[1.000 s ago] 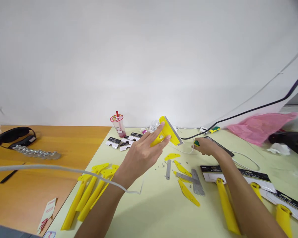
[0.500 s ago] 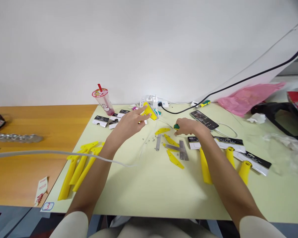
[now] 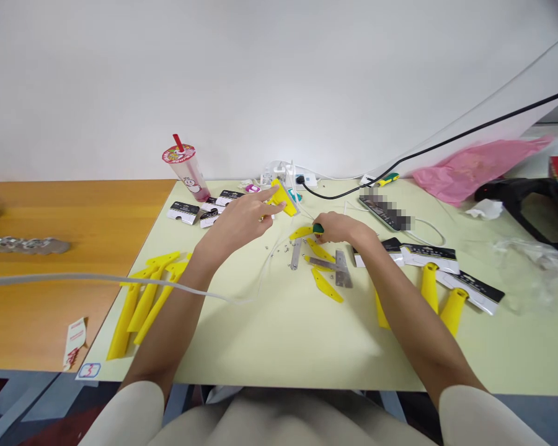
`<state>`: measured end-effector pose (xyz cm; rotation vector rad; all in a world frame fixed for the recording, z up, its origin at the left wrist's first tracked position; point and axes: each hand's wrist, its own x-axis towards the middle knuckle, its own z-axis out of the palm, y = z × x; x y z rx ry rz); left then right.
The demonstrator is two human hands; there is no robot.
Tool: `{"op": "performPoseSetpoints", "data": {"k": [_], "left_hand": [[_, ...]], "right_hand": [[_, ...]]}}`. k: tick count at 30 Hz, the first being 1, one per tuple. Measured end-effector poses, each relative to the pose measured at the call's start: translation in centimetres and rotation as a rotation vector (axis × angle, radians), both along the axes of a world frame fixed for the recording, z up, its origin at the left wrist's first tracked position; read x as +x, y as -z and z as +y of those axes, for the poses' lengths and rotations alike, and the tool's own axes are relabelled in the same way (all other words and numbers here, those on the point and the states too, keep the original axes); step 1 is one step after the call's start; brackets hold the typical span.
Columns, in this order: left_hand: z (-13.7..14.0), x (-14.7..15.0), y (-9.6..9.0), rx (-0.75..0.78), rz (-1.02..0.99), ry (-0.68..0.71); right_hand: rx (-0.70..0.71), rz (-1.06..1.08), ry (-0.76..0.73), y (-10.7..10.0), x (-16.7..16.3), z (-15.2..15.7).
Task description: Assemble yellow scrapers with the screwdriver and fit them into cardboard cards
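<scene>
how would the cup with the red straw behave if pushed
The cup would probably tip easily, being tall and narrower at the base. It looks like thin plastic, so it may flex if pressed. The printed lid might slow any spill.

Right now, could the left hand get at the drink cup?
Probably: only flat-lying cards seem to lie between the left hand and the cup, though that hand holds a yellow scraper.

Workshop-like setting, worktable (image 3: 270, 353), yellow handles (image 3: 122, 328), metal blades (image 3: 343, 278)
</scene>
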<state>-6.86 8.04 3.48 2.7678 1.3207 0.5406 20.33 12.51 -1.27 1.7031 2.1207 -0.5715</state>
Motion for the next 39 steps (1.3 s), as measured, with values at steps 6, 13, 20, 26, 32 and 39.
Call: {"op": "performPoseSetpoints", "data": {"k": [6,13,20,26,32,39], "left_hand": [[-0.3,0.3,-0.3,0.024,0.027,-0.012],[-0.5,0.2,-0.3,0.050,0.040,0.015],[-0.6,0.2,-0.4,0.072,0.014,0.033],[-0.4,0.1,0.0,0.147,-0.036,0.048],[-0.1,-0.1,0.3,0.259,-0.127,0.114],[-0.7,0.0,-0.3,0.335,-0.178,0.164]], "right_hand": [[-0.021,0.032,-0.040,1.1,0.5,0.6],[-0.036,0.033,-0.065,2.2,0.9,0.5],[0.048,0.116,-0.068,-0.4,0.6,-0.3],[0.381,0.486,-0.085,-5.1,0.9,-2.3],[0.692,1.291,0.159,-7.0,-0.7,-4.6],[0.424,1.858,0.318,-7.2,-2.9,-5.6]]}}
